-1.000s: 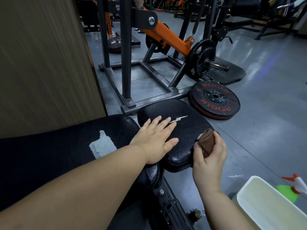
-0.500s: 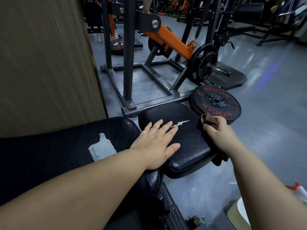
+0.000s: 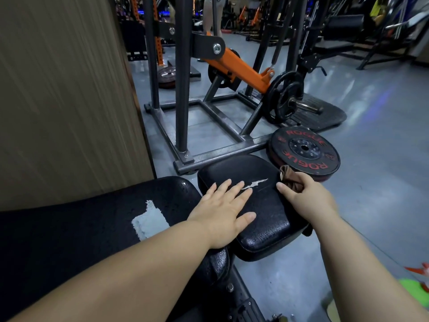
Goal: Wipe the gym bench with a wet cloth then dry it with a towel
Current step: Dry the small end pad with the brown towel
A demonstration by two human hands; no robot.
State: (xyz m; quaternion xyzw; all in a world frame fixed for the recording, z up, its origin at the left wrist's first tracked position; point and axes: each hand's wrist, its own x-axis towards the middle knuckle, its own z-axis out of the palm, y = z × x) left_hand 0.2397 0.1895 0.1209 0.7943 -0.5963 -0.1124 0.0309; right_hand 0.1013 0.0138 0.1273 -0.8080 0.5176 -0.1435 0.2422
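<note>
Brown cloth [image 3: 291,180], soft, limp, likely damp: gripped bunched in curled fingers of right hand [image 3: 306,196] at far-right edge of seat pad [image 3: 264,205]; left hand [image 3: 222,212] flat on pad, fingers spread.

single head-worn wide-angle view, looking forward and down, close above the bench [image 3: 267,212]; the distance seems blurred.

cloth [image 3: 291,178]: mostly hidden inside the right hand [image 3: 308,197]; only a brown fold showed.
spray bottle [image 3: 419,281]: cut off by the right edge; green and orange bits showed.
bench [image 3: 69,247]: long pad ran past the left edge.
far machines [image 3: 336,26]: too dim and blurred to tell apart.
</note>
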